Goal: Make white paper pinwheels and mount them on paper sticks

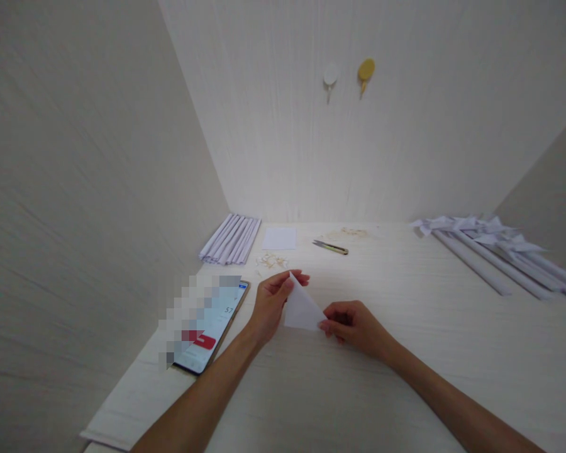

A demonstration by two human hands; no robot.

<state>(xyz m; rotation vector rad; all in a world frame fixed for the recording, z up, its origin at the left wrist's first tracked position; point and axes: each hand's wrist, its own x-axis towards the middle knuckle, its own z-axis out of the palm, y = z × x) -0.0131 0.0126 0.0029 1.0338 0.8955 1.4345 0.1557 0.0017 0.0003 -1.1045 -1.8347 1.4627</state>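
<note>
A small white sheet of paper (302,308), folded into a triangle, is held up between my two hands over the tabletop. My left hand (271,302) pinches its upper corner, thumb on the near face and fingers behind. At the lower right corner, the thumb and fingertips of my right hand (351,326) close on the paper. Just beyond my left hand lies a small heap of pale rubber-band-like loops (272,260). A flat white paper square (280,239) rests behind that heap.
Thread snips (330,246) lie near the back wall, by more pale loops (353,233). Rolled paper tubes (233,239) are stacked back left. Tubes with pointed paper ends (490,251) lie at right. A phone (212,330) is left of my forearm. Two hooks (366,69) hang on the wall.
</note>
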